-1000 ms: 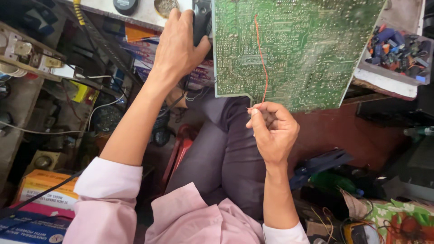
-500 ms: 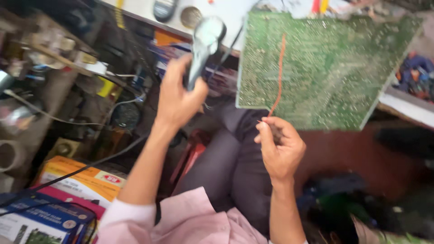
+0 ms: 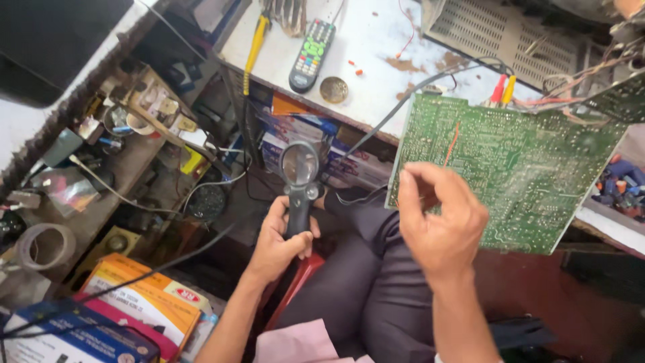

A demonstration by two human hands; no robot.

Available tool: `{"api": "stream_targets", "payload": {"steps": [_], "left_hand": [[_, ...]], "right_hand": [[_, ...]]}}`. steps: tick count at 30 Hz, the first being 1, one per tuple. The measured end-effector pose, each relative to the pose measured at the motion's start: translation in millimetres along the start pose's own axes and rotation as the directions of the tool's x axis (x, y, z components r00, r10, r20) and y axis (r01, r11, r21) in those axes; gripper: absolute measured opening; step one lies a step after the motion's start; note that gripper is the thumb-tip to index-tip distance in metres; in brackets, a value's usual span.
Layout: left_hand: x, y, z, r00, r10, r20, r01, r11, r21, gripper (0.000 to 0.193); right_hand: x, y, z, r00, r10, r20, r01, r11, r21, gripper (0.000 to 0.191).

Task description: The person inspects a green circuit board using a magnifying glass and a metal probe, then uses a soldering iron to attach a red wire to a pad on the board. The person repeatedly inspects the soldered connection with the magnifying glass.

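A large green circuit board (image 3: 531, 168) hangs off the edge of the white workbench (image 3: 383, 81), solder side facing me, with a red wire (image 3: 451, 144) running down it. My right hand (image 3: 440, 225) is raised in front of the board's lower left part, fingers curled and pinched near the wire's lower end. My left hand (image 3: 282, 238) grips the black handle of a magnifying glass (image 3: 299, 175), its round lens pointing up, held low over my lap to the left of the board.
On the bench lie a black remote control (image 3: 310, 47), a yellow-handled tool (image 3: 254, 42), a small round tin (image 3: 334, 89) and a perforated metal chassis (image 3: 517, 37). A cluttered shelf (image 3: 134, 128) stands left; cardboard boxes (image 3: 144, 302) lie bottom left. A tray of small parts (image 3: 621, 181) sits right.
My left hand has come down from near the board's top to my lap with the magnifying glass. My right hand has risen onto the board. The view has tilted up over the bench.
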State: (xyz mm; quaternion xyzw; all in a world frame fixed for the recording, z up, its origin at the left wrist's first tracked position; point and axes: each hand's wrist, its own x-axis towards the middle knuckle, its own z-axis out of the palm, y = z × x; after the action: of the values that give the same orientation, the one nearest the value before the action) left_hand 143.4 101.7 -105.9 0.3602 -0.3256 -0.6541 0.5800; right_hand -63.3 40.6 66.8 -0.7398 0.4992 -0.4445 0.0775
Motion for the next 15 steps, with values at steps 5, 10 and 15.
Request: {"api": "stream_targets", "payload": {"steps": [5,10,15], "left_hand": [[-5.3,-10.5,-10.0,0.998,-0.034,-0.043,0.036,0.998,0.058,0.05],[-15.6,-18.5,-20.3,0.999,-0.036,-0.033,0.04,0.991,0.125,0.034],[-40.3,-17.2,-19.9,0.981,-0.136,-0.141,0.149,0.985,0.092,0.059]], "right_hand": [[75.6,12.4,30.4,0.976,-0.157,0.151,0.163,0.986,-0.026,0.01],[180.4,54.0,129.1,0.914,-0.246,0.321,0.267,0.964,-0.02,0.021],[230.4,95.9,214.5,0.847,-0.125,0.517,0.243,0.956,-0.167,0.026]]}}
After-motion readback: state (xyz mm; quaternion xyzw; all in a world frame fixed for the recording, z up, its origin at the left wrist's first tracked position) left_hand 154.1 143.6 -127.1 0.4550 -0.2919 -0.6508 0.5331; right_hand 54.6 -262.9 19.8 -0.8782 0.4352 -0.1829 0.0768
